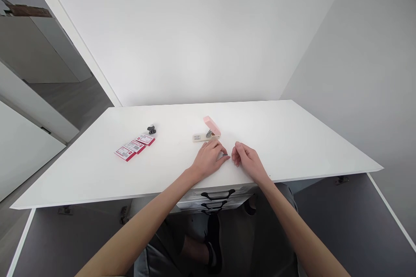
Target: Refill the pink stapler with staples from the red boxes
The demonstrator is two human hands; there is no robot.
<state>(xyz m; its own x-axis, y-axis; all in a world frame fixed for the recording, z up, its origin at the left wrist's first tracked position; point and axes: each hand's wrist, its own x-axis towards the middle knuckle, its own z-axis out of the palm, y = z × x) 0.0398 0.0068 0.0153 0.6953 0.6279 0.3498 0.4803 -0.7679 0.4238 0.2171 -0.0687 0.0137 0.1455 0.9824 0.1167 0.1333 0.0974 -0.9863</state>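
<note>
A pink stapler (208,131) lies on the white table (292,138) with its top swung open. Just in front of it my left hand (209,159) rests on the table, fingers curled and pinching a small grey thing, probably a strip of staples (225,155). My right hand (246,160) sits close beside it, fingers bent toward the same small thing; whether it touches it I cannot tell.
Three red-and-white small boxes (134,146) lie in a row at the left of the table, with a dark binder clip (151,129) behind them. Under the table's near edge stands a drawer unit with black handles (217,195). Walls close the back and right.
</note>
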